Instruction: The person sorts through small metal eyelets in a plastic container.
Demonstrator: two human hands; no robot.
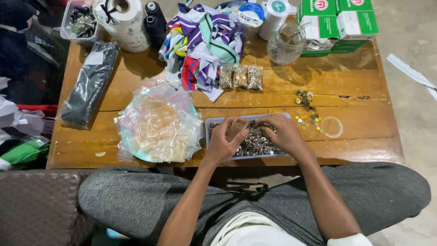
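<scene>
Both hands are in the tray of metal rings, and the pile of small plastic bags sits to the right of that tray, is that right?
Not quite. The head view shows the bags lying to the left of the tray, not the right. The rest holds: the left hand and right hand are both in the tray of rings.

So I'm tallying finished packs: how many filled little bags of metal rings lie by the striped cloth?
3: left bag, middle bag and right bag, side by side just right of the striped cloth; more may be hidden beneath it.
</scene>
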